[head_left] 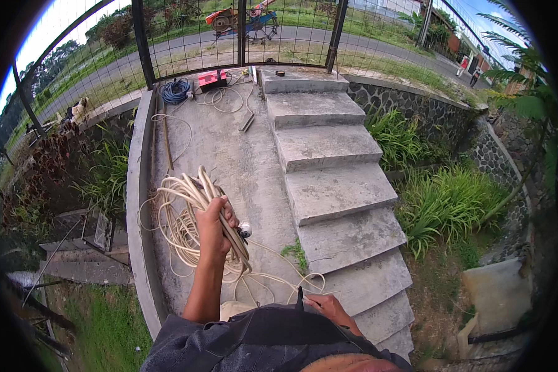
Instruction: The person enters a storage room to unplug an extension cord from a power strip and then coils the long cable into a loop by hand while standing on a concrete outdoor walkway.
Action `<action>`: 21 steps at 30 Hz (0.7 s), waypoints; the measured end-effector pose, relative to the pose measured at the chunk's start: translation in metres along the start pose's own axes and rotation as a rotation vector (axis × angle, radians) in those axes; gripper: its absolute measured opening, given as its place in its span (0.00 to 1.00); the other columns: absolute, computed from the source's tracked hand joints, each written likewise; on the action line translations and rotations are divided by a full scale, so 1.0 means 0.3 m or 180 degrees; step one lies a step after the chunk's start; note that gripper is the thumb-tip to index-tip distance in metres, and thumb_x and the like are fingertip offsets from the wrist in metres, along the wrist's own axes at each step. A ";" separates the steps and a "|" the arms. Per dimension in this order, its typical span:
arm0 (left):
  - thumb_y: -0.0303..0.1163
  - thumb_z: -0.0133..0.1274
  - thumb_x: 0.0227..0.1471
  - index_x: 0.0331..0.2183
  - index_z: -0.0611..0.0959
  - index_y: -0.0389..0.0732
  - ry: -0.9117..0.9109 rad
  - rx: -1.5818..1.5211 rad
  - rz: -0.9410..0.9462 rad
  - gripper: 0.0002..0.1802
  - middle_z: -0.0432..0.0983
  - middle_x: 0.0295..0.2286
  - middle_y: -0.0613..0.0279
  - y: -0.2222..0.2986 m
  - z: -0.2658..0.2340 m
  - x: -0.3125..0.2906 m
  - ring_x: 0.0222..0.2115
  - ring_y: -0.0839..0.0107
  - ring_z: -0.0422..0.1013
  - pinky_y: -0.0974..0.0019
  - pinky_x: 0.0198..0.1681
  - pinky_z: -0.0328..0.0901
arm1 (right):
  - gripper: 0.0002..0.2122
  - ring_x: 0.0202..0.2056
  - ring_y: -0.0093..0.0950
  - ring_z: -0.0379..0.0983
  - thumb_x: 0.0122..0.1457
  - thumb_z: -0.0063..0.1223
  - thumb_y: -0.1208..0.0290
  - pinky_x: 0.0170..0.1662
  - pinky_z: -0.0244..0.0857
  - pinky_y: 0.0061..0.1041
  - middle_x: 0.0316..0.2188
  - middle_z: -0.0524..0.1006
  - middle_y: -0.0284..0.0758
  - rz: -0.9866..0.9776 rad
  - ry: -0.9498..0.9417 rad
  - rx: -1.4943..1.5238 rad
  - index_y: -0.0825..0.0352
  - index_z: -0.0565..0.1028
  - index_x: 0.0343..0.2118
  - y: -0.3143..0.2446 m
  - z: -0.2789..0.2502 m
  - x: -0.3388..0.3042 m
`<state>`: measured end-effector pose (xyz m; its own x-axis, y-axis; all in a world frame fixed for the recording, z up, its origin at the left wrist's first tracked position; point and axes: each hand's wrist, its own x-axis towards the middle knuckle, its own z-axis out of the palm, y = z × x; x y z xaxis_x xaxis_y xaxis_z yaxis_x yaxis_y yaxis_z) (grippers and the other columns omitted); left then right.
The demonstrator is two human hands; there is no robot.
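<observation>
My left hand (pixel 216 222) is closed round a thick bundle of cream-coloured cable (pixel 195 192), held up over the concrete ramp. Looser loops of the same cable hang and lie below and left of the bundle. A small white and dark fitting (pixel 245 230) shows just right of my left fingers; its kind I cannot make out. Low in the view, close to my body, my right hand (pixel 330 308) has its fingers curled in. A length of cable runs across the ramp to those fingers, which are partly hidden.
Concrete steps (pixel 335 186) climb along the right of the ramp (pixel 229 136), and a low kerb (pixel 139 204) edges its left. At the top, by a wire-mesh gate (pixel 242 37), lie a blue coil (pixel 176 90), a red box (pixel 212 79) and more cable.
</observation>
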<state>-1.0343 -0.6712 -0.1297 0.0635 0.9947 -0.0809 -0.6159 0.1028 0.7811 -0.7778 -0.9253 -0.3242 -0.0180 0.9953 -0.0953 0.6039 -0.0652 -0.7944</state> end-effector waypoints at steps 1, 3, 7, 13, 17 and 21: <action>0.30 0.54 0.55 0.24 0.72 0.40 -0.0028 0.0184 -0.0187 0.10 0.65 0.14 0.67 -0.062 -0.013 -0.001 0.12 0.75 0.62 0.69 0.17 0.59 | 0.12 0.36 0.47 0.77 0.63 0.55 0.60 0.39 0.70 0.39 0.33 0.80 0.45 -0.0222 0.0019 -0.0064 0.64 0.81 0.39 -0.075 -0.016 0.046; 0.28 0.56 0.53 0.24 0.76 0.38 -0.0115 0.0632 -0.0584 0.09 0.69 0.15 0.64 -0.179 -0.045 -0.011 0.12 0.73 0.65 0.69 0.15 0.60 | 0.11 0.35 0.48 0.76 0.63 0.53 0.61 0.38 0.70 0.42 0.31 0.80 0.45 -0.0373 -0.0101 -0.0440 0.64 0.80 0.36 -0.246 -0.063 0.129; 0.33 0.60 0.52 0.24 0.78 0.37 -0.0383 0.1322 -0.1595 0.11 0.71 0.16 0.64 -0.372 -0.134 -0.070 0.13 0.72 0.69 0.68 0.16 0.61 | 0.09 0.32 0.48 0.77 0.60 0.57 0.64 0.35 0.70 0.40 0.28 0.80 0.45 -0.0920 -0.0545 -0.0729 0.64 0.81 0.36 -0.453 -0.091 0.253; 0.36 0.59 0.56 0.37 0.80 0.33 -0.1697 0.1989 -0.2943 0.15 0.77 0.23 0.63 -0.482 -0.198 -0.164 0.20 0.73 0.73 0.67 0.23 0.69 | 0.09 0.29 0.46 0.77 0.60 0.57 0.62 0.34 0.67 0.41 0.23 0.77 0.43 -0.0835 -0.0874 -0.0382 0.63 0.77 0.35 -0.465 -0.091 0.222; 0.41 0.59 0.55 0.47 0.80 0.33 -0.2482 0.2065 -0.3076 0.23 0.79 0.30 0.60 -0.586 -0.250 -0.175 0.26 0.74 0.74 0.68 0.27 0.71 | 0.10 0.30 0.39 0.77 0.59 0.58 0.64 0.35 0.67 0.37 0.26 0.78 0.40 -0.0575 -0.1064 0.0118 0.66 0.76 0.35 -0.440 -0.198 0.174; 0.40 0.61 0.54 0.48 0.79 0.35 -0.2933 0.2420 -0.3262 0.24 0.77 0.29 0.65 -0.600 -0.159 -0.185 0.27 0.76 0.71 0.70 0.28 0.66 | 0.09 0.30 0.24 0.74 0.62 0.57 0.65 0.36 0.67 0.29 0.27 0.77 0.31 -0.0371 -0.0975 0.0795 0.66 0.74 0.37 -0.224 -0.221 0.067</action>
<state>-0.9645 -0.7451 -0.2954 0.8024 0.1336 -0.5816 0.4931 0.4005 0.7723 -0.7659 -0.8961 -0.2330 -0.3340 0.9321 -0.1402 0.3724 -0.0062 -0.9281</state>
